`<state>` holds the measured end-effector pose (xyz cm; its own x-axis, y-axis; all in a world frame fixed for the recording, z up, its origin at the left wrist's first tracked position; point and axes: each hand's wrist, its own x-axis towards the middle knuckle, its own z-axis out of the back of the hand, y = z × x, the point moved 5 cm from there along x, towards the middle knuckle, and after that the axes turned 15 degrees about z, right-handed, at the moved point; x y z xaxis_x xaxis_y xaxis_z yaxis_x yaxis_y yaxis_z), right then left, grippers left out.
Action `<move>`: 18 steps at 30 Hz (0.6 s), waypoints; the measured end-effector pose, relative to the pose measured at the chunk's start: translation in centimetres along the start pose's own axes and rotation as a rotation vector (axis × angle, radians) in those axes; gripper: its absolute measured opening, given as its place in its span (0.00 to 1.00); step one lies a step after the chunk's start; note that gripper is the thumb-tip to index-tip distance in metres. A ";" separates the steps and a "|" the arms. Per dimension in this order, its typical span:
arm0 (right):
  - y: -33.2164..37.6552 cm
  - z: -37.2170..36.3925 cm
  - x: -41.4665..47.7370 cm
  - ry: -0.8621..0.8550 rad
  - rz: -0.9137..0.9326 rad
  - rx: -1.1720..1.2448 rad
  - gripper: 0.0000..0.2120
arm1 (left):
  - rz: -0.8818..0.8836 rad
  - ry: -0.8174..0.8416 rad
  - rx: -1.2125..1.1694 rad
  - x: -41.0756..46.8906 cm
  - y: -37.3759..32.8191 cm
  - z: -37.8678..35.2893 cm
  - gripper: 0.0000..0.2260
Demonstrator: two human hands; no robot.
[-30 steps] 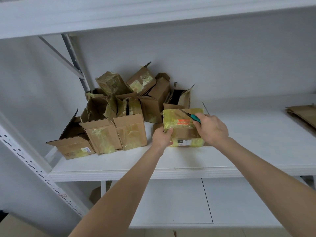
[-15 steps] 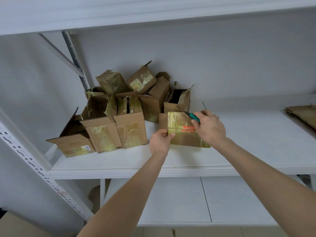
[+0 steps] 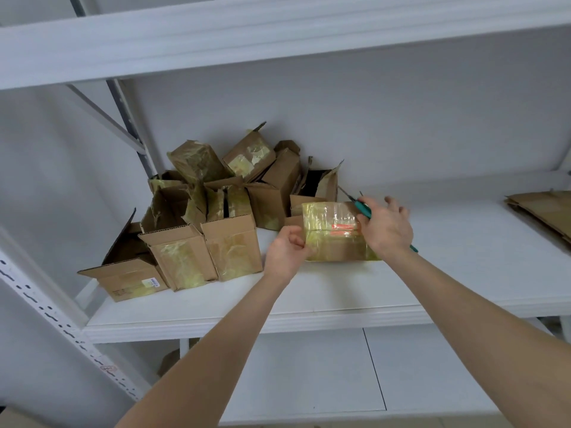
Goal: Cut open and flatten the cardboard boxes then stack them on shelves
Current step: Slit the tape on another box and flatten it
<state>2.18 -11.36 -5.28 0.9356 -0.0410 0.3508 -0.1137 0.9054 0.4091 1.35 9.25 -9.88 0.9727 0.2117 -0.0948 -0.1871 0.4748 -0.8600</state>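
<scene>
A small cardboard box (image 3: 332, 233) wrapped in yellowish tape, with an orange mark, stands on the white middle shelf (image 3: 340, 291). My left hand (image 3: 285, 250) pinches its lower left edge with curled fingers. My right hand (image 3: 386, 225) rests against the box's right end and holds a teal-handled knife (image 3: 361, 207), blade pointing up and back. A heap of several opened, taped cardboard boxes (image 3: 216, 211) sits to the left and behind.
Flattened cardboard (image 3: 543, 208) lies at the shelf's far right. An upper shelf (image 3: 278, 35) hangs overhead, a lower shelf (image 3: 309, 375) sits below. A slotted upright (image 3: 61, 329) and diagonal brace (image 3: 105, 118) stand at left. White wall behind.
The taped box has been turned and shifted slightly right on the shelf. My right hand moved to its right end, fingers spreading; my left hand slid down to the lower left edge.
</scene>
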 end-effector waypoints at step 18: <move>0.3 0.9 -0.7 -0.073 0.178 0.009 0.18 | -0.304 0.136 0.686 2.9 -2.5 0.8 0.64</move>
<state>1.18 -11.43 -4.66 0.8736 0.0889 0.4784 -0.2789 0.8971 0.3426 4.58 9.35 -7.63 0.9951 -0.0991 -0.0025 0.0916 0.9291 -0.3582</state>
